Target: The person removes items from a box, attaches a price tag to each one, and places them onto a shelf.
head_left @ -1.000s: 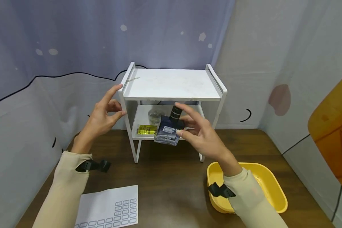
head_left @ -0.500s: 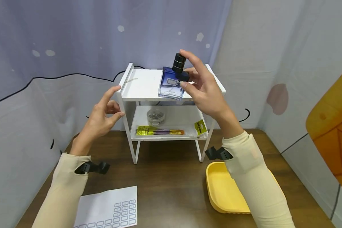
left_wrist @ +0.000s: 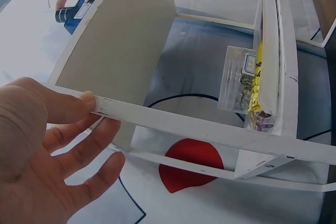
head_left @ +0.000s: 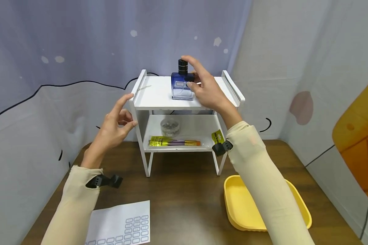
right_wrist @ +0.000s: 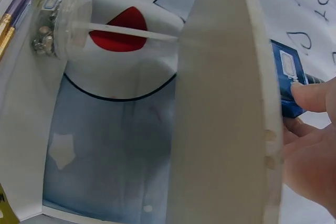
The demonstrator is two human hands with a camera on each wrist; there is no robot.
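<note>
My right hand (head_left: 210,90) holds a blue glass perfume bottle (head_left: 178,92) upright by its right side, with a finger over its black cap. The bottle's base is at the top board of a small white two-tier shelf (head_left: 153,97). A pale label shows on the bottle (right_wrist: 289,72) in the right wrist view. My left hand (head_left: 115,126) pinches the shelf's left front post; in the left wrist view the thumb lies on the post with fingers behind it. On the lower tier are a clear round tub (head_left: 170,127) of small metal pieces and a packet of brushes (head_left: 174,142).
A yellow plastic basin (head_left: 242,207) stands on the brown table (head_left: 184,190) at the right, partly under my right sleeve. A sheet of labels (head_left: 119,224) lies at the front left. Hanging cloth closes off the back and sides.
My right hand has raised the perfume bottle from in front of the lower tier to the top board, then shifted it slightly left and upright. The left hand stays on the post.
</note>
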